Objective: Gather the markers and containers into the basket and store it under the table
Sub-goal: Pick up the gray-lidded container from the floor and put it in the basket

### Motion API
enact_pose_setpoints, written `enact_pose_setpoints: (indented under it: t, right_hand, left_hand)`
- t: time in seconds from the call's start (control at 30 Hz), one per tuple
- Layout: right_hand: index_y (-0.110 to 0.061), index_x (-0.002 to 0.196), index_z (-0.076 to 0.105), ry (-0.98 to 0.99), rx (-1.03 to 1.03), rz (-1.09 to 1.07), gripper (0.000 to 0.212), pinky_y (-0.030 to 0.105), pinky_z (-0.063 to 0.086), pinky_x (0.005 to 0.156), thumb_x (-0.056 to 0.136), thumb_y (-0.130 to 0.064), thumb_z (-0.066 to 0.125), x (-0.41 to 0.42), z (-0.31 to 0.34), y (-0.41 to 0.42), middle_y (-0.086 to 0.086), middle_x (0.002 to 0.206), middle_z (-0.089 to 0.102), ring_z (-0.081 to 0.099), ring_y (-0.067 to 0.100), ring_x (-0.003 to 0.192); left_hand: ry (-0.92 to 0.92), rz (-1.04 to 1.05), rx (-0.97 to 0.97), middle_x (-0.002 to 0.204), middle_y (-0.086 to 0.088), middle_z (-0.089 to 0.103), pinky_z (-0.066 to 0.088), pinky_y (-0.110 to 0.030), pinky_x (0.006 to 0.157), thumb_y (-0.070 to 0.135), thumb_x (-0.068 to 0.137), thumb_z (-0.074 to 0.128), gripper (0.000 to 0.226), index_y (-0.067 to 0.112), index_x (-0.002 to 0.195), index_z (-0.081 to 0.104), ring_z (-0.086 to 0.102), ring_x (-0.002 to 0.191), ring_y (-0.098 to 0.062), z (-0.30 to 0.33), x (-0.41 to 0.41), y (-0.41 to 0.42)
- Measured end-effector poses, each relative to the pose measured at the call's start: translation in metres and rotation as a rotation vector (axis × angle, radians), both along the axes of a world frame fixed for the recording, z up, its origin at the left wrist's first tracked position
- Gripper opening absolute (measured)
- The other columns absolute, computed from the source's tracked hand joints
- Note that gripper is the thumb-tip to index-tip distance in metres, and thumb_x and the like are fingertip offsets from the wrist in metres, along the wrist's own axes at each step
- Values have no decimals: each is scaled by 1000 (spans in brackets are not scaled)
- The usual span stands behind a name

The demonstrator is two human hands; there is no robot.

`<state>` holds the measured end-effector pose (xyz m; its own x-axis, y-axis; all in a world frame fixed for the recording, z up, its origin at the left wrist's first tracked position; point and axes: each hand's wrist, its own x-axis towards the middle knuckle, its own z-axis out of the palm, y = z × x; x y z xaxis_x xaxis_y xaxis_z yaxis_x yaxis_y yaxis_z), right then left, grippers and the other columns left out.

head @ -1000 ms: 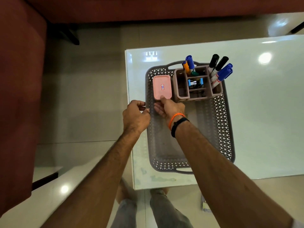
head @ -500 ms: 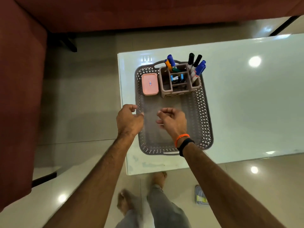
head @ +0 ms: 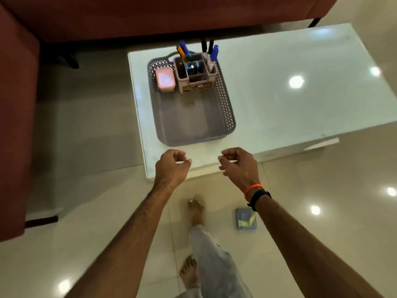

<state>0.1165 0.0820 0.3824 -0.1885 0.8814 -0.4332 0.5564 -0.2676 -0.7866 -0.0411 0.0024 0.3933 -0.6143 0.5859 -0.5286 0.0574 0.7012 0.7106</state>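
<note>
A grey perforated basket (head: 224,108) stands on the left end of the white glass table (head: 290,108). At its far end sit a pink lidded container (head: 165,79) and a brown divided organizer (head: 194,79) holding blue, black and orange markers (head: 211,53). My left hand (head: 170,166) and my right hand (head: 239,164) hover over the table's near edge, just short of the basket. Both have loosely curled fingers and hold nothing.
A dark red sofa (head: 150,16) runs behind the table and down the left side. A small grey-blue object (head: 246,218) lies on the tiled floor near my bare feet (head: 195,211).
My right hand let go of the pink container. Both hands drew back from the basket to the table's near edge as I stepped back.
</note>
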Motion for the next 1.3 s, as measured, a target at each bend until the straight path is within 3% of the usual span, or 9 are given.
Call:
enact_pose_setpoints:
  t: [0.2,0.37,0.43,0.47,0.6,0.8,0.93,1.1,1.3]
  right_hand:
    - [-14,94,68,-126,-84,-37,11,41,61,75,83,-18,68,98,-37,-49,2,86,72,73,17,67]
    - [-13,95,70,-227,-105,-34,14,16,51,69,82,-17,68,170,-95,-65,-1,83,70,68,18,76]
    - [-11,96,71,-253,-136,-29,16,2,42,60,82,-15,66,198,-124,-67,-1,83,68,63,11,74]
    - [-12,96,70,-268,-148,-12,15,1,41,58,82,-14,64,210,-143,-66,-1,84,68,62,10,73]
    - [-15,92,70,-340,-200,44,15,25,52,77,80,-16,62,250,-211,-58,2,90,71,67,22,86]
    - [-16,94,69,-436,-291,150,16,24,47,82,81,-15,60,288,-333,-45,10,105,71,64,28,100]
    - [-10,111,62,-497,-284,196,31,29,46,89,82,-22,63,298,-393,-39,13,116,65,59,30,109]
    - [-5,126,49,-544,-305,211,50,32,43,93,85,-27,66,307,-447,-35,14,126,57,53,30,117]
    - [-8,125,53,-490,-392,160,50,30,47,87,84,-33,68,312,-469,-33,11,124,61,58,27,112]
  left_hand:
    - [-141,-47,-163,97,1,69,55,-34,90,20,82,69,19,17,101,66,65,91,-18,-52,87,-54]
    - [-172,-106,-272,99,-3,72,56,-41,92,17,78,71,17,20,94,67,69,98,-25,-118,153,-63]
    - [-176,-121,-305,100,-4,73,56,-40,92,18,77,72,17,22,92,67,69,99,-24,-149,178,-60]
    - [-173,-123,-321,101,-4,73,56,-40,92,18,76,72,17,22,93,68,69,99,-24,-168,190,-57]
    - [-183,-111,-378,100,-10,74,56,-41,92,18,75,73,11,21,83,65,69,100,-27,-238,224,-46]
    - [-206,-164,-439,105,-13,73,56,-43,93,18,75,74,16,20,89,65,69,103,-29,-358,271,-36]
    - [-197,-206,-482,110,-13,72,56,-42,93,15,77,69,14,21,89,64,67,107,-29,-417,291,-25]
    - [-156,-220,-542,134,-13,58,52,-40,98,23,80,74,55,10,130,54,58,121,-30,-469,311,-10]
    - [-225,-199,-521,119,-7,68,58,-38,87,26,74,80,53,11,123,63,63,103,-24,-491,329,-4]
